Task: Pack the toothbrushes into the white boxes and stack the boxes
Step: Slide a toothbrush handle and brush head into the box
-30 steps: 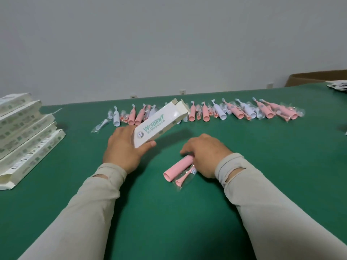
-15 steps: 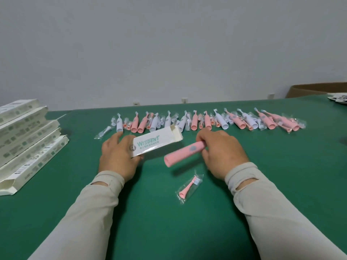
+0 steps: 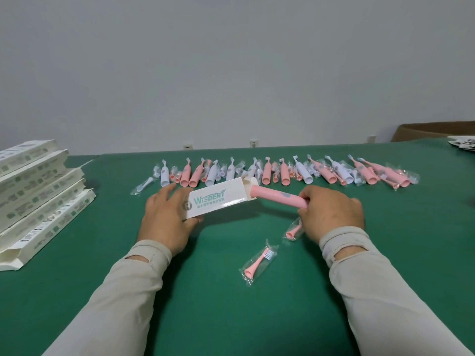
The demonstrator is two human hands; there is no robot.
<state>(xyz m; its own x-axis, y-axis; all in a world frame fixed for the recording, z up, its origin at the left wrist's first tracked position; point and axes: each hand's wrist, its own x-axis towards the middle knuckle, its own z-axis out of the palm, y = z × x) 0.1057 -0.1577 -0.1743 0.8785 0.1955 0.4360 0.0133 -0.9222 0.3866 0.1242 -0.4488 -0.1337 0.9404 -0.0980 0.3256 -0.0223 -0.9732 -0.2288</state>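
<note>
My left hand (image 3: 165, 218) grips a white box (image 3: 217, 200) printed "WISDENT" by its left end, its open flap end turned to the right. My right hand (image 3: 331, 214) holds a pink toothbrush handle (image 3: 279, 197) by its right end; the handle's left tip is just inside the box mouth. A bagged pink brush head (image 3: 294, 228) also hangs from under my right hand. Another bagged pink brush head (image 3: 258, 262) lies on the green table (image 3: 257, 317) in front of me.
A long row of pink and white toothbrush handles with bagged heads (image 3: 282, 173) lies across the table behind my hands. A slanted stack of white boxes (image 3: 33, 199) sits at the left edge. A brown carton (image 3: 434, 131) and papers (image 3: 462, 142) are at the far right.
My right hand lifted the pink handle off the table and carried it to the box mouth, where its tip has entered. My left hand lowered and levelled the box. One bagged head stayed on the table.
</note>
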